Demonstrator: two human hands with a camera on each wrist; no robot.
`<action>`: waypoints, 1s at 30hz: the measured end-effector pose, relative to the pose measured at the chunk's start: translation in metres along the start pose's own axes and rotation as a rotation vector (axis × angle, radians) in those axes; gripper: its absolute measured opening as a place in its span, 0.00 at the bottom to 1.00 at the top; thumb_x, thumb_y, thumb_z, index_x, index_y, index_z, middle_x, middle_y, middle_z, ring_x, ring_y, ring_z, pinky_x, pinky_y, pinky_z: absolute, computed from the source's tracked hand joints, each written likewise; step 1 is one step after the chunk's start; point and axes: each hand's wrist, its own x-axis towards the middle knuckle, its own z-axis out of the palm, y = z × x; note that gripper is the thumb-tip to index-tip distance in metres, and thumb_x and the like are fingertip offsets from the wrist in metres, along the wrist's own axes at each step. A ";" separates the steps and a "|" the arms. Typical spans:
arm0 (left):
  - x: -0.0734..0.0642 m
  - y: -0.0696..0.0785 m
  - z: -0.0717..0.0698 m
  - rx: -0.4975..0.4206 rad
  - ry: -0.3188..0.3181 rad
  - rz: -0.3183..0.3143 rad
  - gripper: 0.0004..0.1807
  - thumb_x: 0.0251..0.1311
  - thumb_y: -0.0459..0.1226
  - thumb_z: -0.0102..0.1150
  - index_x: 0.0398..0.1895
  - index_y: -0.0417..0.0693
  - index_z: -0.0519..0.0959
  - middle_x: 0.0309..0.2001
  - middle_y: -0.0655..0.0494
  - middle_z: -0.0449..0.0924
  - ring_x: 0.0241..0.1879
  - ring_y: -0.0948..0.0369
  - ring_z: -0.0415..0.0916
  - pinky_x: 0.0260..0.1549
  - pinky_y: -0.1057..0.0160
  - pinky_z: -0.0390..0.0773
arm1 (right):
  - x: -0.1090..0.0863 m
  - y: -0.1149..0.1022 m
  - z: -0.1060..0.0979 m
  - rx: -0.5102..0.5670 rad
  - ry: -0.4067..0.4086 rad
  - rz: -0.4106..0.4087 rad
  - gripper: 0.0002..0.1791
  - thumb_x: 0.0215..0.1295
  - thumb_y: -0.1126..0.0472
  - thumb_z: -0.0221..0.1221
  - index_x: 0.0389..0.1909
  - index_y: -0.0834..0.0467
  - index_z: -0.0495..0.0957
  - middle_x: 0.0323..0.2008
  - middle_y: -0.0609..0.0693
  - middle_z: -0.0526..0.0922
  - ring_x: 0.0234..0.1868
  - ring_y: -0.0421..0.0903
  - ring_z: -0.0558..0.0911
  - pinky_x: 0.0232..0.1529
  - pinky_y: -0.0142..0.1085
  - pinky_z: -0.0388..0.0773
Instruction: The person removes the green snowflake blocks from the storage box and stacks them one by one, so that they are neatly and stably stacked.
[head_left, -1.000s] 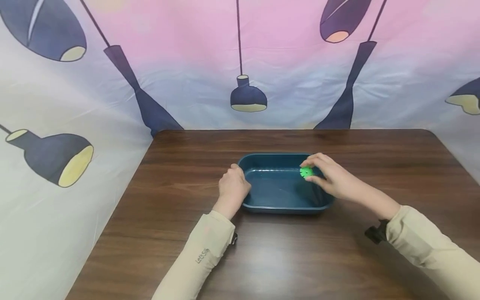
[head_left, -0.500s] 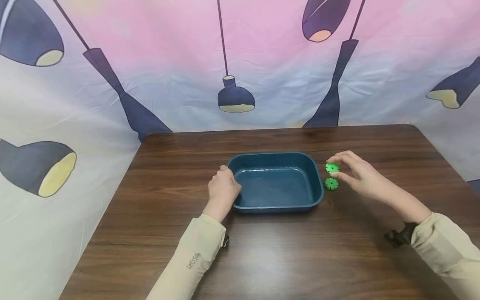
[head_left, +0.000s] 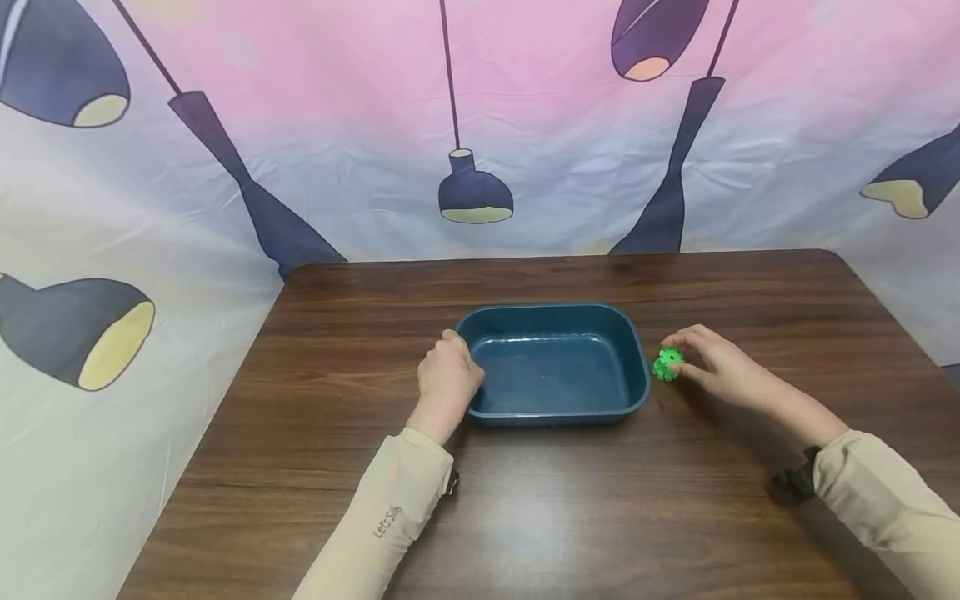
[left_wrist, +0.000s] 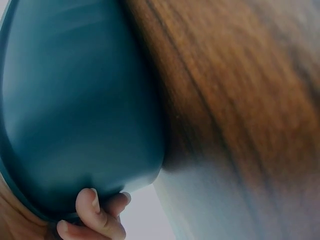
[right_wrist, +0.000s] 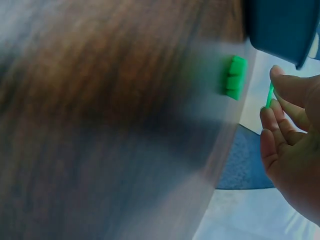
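A dark teal rectangular basin [head_left: 547, 367] stands on the table, its inside bare. My left hand [head_left: 450, 375] grips its left rim, and in the left wrist view curled fingers [left_wrist: 102, 215] show against the outer wall. To the right of the basin, my right hand [head_left: 716, 362] pinches a green notched disc [head_left: 672, 358] between thumb and fingers. Just under it, a short green stack [right_wrist: 236, 77] of notched discs sits on the tabletop. From the head view the held disc overlaps this stack; in the right wrist view a gap shows between them.
The brown wooden table [head_left: 525, 517] extends around the basin on every side. A cloth backdrop [head_left: 360, 167] printed with lamps hangs behind it and to its left and right.
My right hand has moved from over the basin's right end to the right, then down toward the stack, with the green disc still pinched. My left hand keeps its hold on the rim.
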 end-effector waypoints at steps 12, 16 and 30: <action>-0.004 0.002 0.000 -0.004 0.034 0.040 0.12 0.39 0.34 0.52 0.29 0.38 0.66 0.19 0.43 0.75 0.17 0.53 0.75 0.12 0.59 0.70 | -0.003 0.004 0.009 -0.044 -0.046 0.005 0.16 0.51 0.65 0.59 0.43 0.63 0.71 0.39 0.54 0.71 0.42 0.50 0.71 0.40 0.45 0.68; -0.004 0.002 0.001 -0.007 0.059 0.054 0.12 0.38 0.34 0.52 0.29 0.38 0.66 0.20 0.42 0.76 0.20 0.51 0.76 0.14 0.58 0.71 | -0.003 0.006 0.011 -0.055 -0.058 0.016 0.16 0.52 0.65 0.58 0.43 0.63 0.71 0.38 0.54 0.71 0.40 0.49 0.71 0.39 0.45 0.68; -0.005 0.003 0.001 -0.010 0.051 0.047 0.11 0.39 0.34 0.52 0.28 0.38 0.66 0.20 0.42 0.76 0.20 0.50 0.77 0.15 0.57 0.71 | -0.008 0.005 0.012 -0.060 -0.074 0.040 0.20 0.54 0.60 0.58 0.47 0.61 0.68 0.43 0.55 0.69 0.45 0.50 0.69 0.42 0.47 0.66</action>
